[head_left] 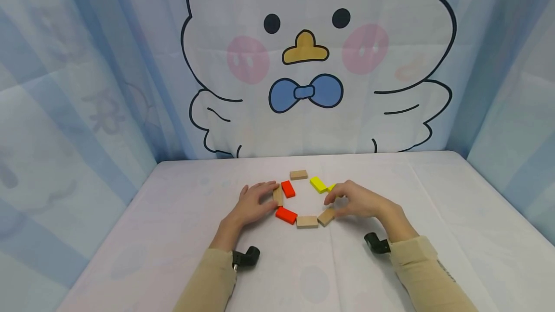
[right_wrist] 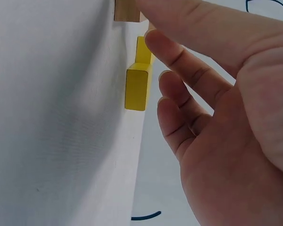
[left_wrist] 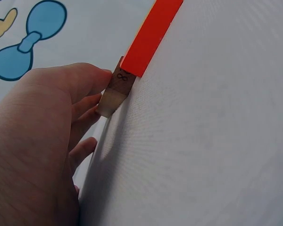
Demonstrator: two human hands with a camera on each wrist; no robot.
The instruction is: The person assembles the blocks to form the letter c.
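Blocks lie in a rough ring on the white table. At its left side, my left hand (head_left: 256,201) pinches a wooden block (head_left: 278,195), thumb at the near end and fingers toward the far end. That block (left_wrist: 114,96) carries a dark mark, and a red block (left_wrist: 153,35) overlaps it in the left wrist view. My right hand (head_left: 357,200) is over the ring's right side, fingers loosely bent and spread. Its thumb is right at a wooden block (head_left: 326,216), partly covering it (right_wrist: 127,10) in the right wrist view. The other fingertips hover beside yellow blocks (right_wrist: 137,89).
Two red blocks, one inner (head_left: 288,189) and one nearer (head_left: 286,215), sit by the left hand. A wooden block (head_left: 307,222) lies at the front, another (head_left: 298,175) at the back. A yellow block (head_left: 318,185) is back right. A printed curtain (head_left: 312,131) stands behind the table.
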